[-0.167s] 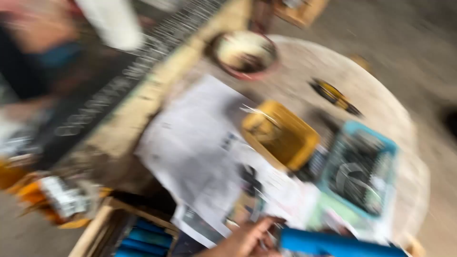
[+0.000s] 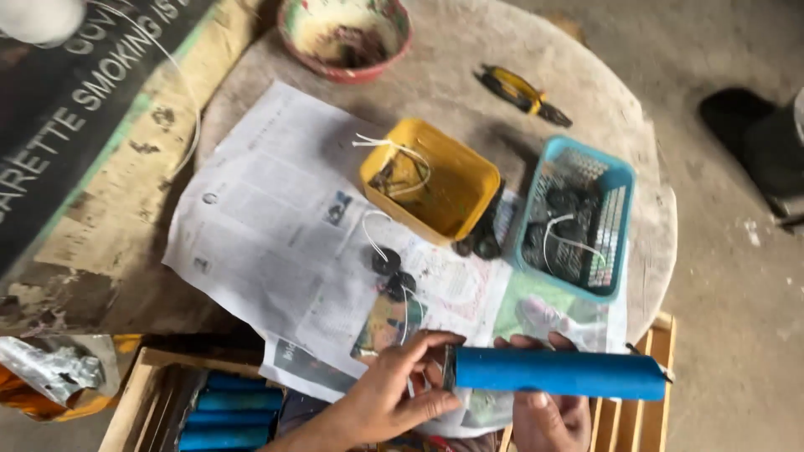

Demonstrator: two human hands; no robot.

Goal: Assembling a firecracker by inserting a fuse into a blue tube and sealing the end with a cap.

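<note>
My right hand (image 2: 544, 410) grips a blue paper tube (image 2: 559, 373) from below and holds it level over the near edge of a round table (image 2: 603, 92). My left hand (image 2: 394, 392) pinches the tube's left end with its fingertips. A thin dark wick sticks out of the tube's right end. Sheets of newspaper (image 2: 268, 226) lie under the hands.
On the newspaper stand a yellow tub (image 2: 456, 197) with white strings and a blue basket (image 2: 615, 180) of dark pieces. Farther back lie a dirty round bowl (image 2: 345, 38) and yellow pliers (image 2: 523, 92). A wooden crate (image 2: 138, 393) of blue tubes sits at the lower left.
The earlier view is blurred by head movement; it is sharp now. Both hands and the blue tube have risen a little higher in the picture.
</note>
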